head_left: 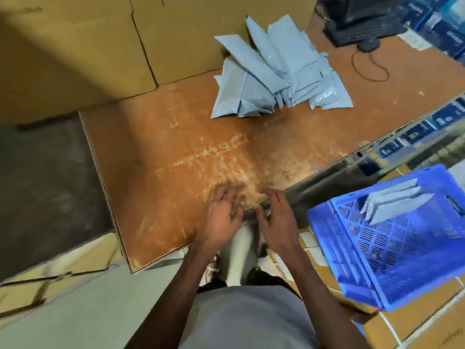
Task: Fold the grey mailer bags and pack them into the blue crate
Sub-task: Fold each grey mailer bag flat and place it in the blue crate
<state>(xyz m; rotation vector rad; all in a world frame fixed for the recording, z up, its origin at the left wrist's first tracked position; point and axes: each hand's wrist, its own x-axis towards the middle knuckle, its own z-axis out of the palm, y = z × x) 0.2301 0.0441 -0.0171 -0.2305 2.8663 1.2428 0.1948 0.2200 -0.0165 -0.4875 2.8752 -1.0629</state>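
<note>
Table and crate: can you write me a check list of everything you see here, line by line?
Surface: worn brown table, scuffed pale near the front edge.
Job's things: pile of grey bags at the far side of the table; blue crate to the right, below the table, with a few grey bags inside.
Clutter: nothing seen on the table's middle.
Hands: left hand and right hand at the table's front edge, fingers relaxed, no grip on anything.
Cables: black mouse with a looping cable.
Surroundings: cardboard boxes behind, blue boxes at right.
</note>
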